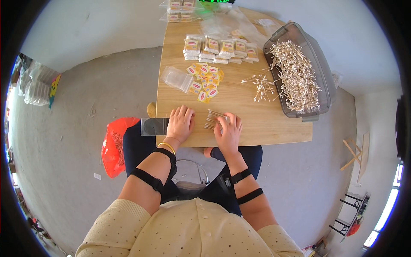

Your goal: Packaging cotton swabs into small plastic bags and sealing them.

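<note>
My left hand point(180, 123) lies palm down on the near left edge of the wooden table point(274, 128), its fingers stretched forward and nothing seen in them. To its right, a small row of cotton swabs point(210, 119) lies on the wood. My right hand point(230, 132) curls over the right part of that row, thumb and fingers on the swabs; their right ends are hidden beneath it. Beyond the hands are a scatter of yellow and white paper labels point(207, 78) and a stack of clear zip bags point(177, 79).
A grey plastic bin point(324, 73) heaped with loose swabs stands at the right, with a few swabs point(263, 87) spilled beside it. Filled swab packets point(212, 46) sit in rows farther back. A dark flat pouch point(153, 127) is by my left wrist; a red bag point(113, 147) is lower left.
</note>
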{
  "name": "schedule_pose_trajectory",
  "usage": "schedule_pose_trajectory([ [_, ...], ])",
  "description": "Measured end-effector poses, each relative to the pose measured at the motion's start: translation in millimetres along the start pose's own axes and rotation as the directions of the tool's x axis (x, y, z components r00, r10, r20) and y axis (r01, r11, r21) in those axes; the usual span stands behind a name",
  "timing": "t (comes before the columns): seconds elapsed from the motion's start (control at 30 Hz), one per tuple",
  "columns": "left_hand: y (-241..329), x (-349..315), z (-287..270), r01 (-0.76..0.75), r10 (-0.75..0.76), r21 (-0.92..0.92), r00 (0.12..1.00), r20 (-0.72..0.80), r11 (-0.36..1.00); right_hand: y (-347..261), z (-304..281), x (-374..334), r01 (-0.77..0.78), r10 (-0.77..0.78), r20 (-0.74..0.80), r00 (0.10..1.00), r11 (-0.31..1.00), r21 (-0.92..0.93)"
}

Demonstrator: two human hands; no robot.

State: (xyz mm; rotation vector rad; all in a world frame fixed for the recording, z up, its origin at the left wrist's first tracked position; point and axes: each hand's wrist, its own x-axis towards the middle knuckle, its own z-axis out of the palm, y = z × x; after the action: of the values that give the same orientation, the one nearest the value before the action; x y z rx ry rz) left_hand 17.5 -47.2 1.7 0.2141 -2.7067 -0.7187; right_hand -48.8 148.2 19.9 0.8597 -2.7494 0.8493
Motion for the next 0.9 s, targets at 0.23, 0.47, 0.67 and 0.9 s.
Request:
schedule_pose_trajectory([
  [0.23, 0, 0, -1, 0.005, -0.005, 0.007, 1.000, 0.000, 1.000, -1, -2, 2, -0.003, 0.003, 0.013, 1.000, 1.000, 0.016],
  [0.47, 0, 0, -1, 0.007, -0.007, 0.012, 1.000, 0.011, 1.000, 3, -1, 9, 0.010, -0.010, -0.014, 1.000, 1.000, 0.008],
  [0.67, -1, -1, 0, 0.018, -0.018, 0.013, 0.999, 0.026, 1.000, 5, 1, 12, 0.009, -0.009, -0.002, 1.000, 1.000, -0.011],
  [0.9, 0, -1, -2, 0.020, -0.020, 0.013, 0.999, 0.035, 1.000, 4, 0, 15, 0.001, -0.001, 0.010, 1.000, 1.000, 0.006],
])
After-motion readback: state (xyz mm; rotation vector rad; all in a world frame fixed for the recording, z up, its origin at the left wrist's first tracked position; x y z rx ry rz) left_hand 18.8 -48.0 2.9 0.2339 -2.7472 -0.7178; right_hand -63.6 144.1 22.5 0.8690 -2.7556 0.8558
